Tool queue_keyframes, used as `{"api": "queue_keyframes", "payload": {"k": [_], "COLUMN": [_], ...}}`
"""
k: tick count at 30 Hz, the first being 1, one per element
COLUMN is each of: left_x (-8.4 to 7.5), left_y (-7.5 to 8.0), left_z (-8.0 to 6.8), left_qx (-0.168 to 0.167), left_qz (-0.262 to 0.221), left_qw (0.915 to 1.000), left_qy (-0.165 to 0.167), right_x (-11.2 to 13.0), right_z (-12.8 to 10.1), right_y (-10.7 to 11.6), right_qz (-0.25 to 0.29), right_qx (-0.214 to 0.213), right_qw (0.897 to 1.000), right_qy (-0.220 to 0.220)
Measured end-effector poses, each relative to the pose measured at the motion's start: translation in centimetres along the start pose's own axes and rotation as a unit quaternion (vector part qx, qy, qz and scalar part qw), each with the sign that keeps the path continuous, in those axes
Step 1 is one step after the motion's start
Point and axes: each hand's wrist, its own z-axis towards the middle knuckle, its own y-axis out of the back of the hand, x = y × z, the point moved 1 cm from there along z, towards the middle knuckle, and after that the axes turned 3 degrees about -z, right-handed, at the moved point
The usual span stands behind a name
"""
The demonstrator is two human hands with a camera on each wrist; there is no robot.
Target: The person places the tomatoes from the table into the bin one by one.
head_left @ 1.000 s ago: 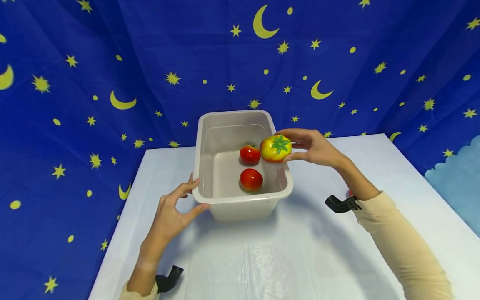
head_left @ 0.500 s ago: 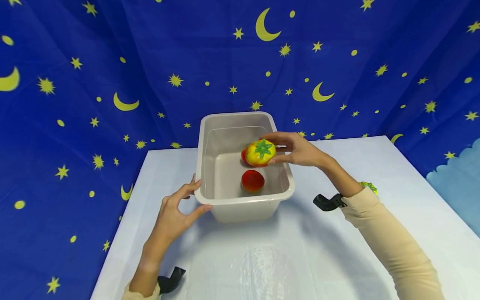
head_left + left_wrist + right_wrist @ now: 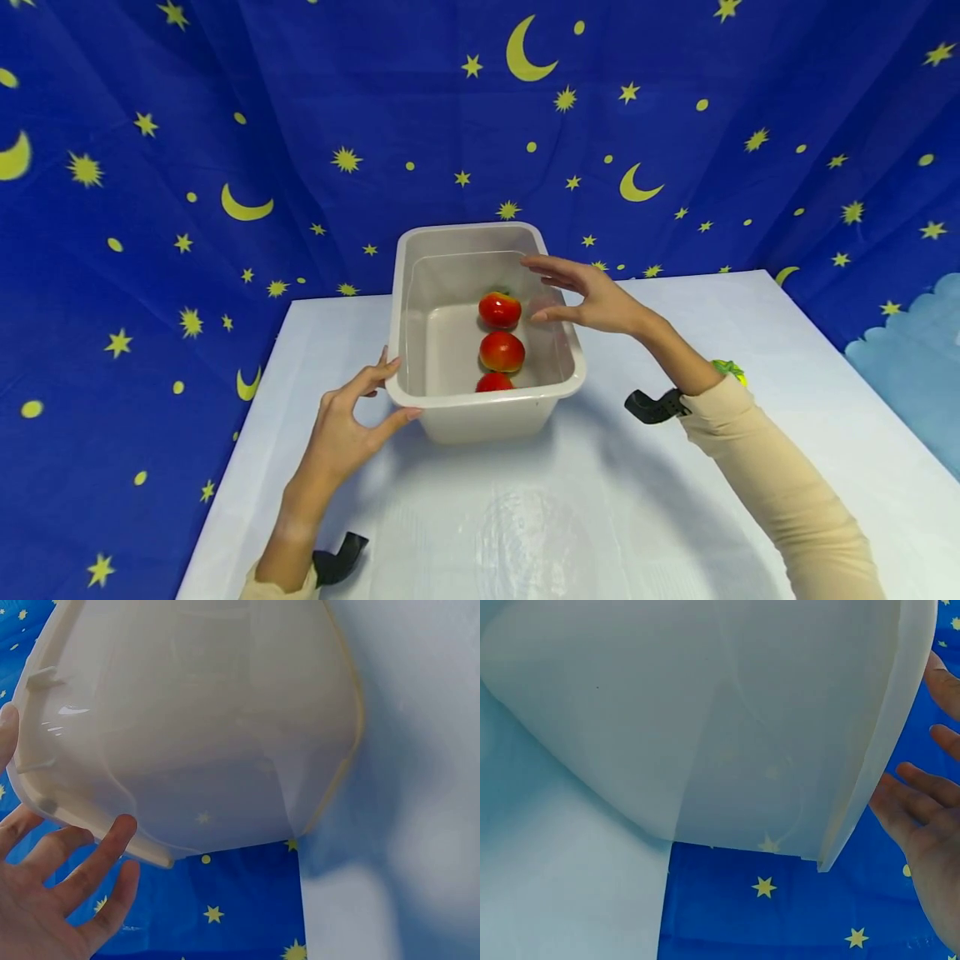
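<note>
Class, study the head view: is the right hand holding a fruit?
No, the right hand hovers over the side of the bin with nothing in its grasp.

Behind the white table (image 3: 450, 508), a dark blue curtain (image 3: 420, 92) is hung, printed with yellow moons (image 3: 519, 58), stars (image 3: 566, 99) and dots (image 3: 532, 147), and it is continued along both its sides; to the right of the table a pale blue cloud (image 3: 911, 350) with a scalloped edge is seen

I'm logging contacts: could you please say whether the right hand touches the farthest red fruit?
Apart: in the head view, the bin shows between the right hand and the farthest red fruit.
</note>
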Motion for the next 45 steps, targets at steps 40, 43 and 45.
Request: {"api": "queue_keyframes", "payload": {"k": [40, 43, 45], "left_x": [-0.1, -0.1, -0.1], "left_y": [0.0, 0.0, 0.0], "left_z": [-0.1, -0.1, -0.1], "left_qx": [-0.002, -0.002, -0.002], "left_qz": [0.019, 0.018, 0.018], "left_qw": [0.9998, 0.9998, 0.9998], "left_qy": [0.004, 0.0, -0.001], "right_x": [-3.9, -4.1, -4.1], "right_z": [-6.8, -7.6, -8.2], "right_y": [3.4, 3.8, 4.1], "right_qz": [0.019, 0.018, 0.02], "right_qx": [-0.088, -0.098, -0.105], "right_qw": [0.995, 0.994, 0.993], "right_qy": [-0.039, -0.041, -0.043]}}
